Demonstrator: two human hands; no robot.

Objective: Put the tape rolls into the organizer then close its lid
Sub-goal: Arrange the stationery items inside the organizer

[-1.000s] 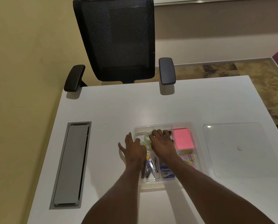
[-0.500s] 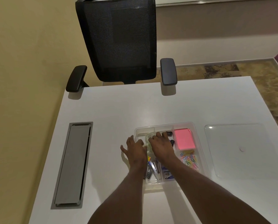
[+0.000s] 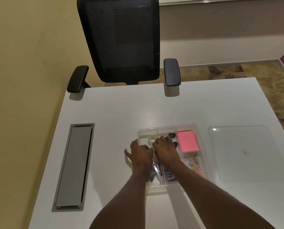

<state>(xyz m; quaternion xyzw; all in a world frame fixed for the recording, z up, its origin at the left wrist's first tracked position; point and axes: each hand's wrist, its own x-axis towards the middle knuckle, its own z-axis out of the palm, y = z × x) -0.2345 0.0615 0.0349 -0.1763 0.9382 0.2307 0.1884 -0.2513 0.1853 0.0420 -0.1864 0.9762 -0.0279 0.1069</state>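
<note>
Both hands sit over the clear organizer's (image 3: 197, 129) far-left compartment, where 1 clear tape roll (image 3: 152, 139) lies: the left hand (image 3: 141, 154) flat and empty, steadying its left rim, the right hand (image 3: 165, 147) curled beside the roll, grip unclear, while the lid (image 3: 240, 151) waits right.

Head camera (sole view) looks steeply down, close over the desk (image 3: 114, 109).

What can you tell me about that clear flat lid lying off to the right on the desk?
The lid looks like thin clear plastic, roughly square with rounded corners and a slightly raised rim. It lies flat on the white desk, to the right of the organizer and apart from it. Neither hand touches it. A small mark shows near its middle, and light glints at its far left corner.
</note>
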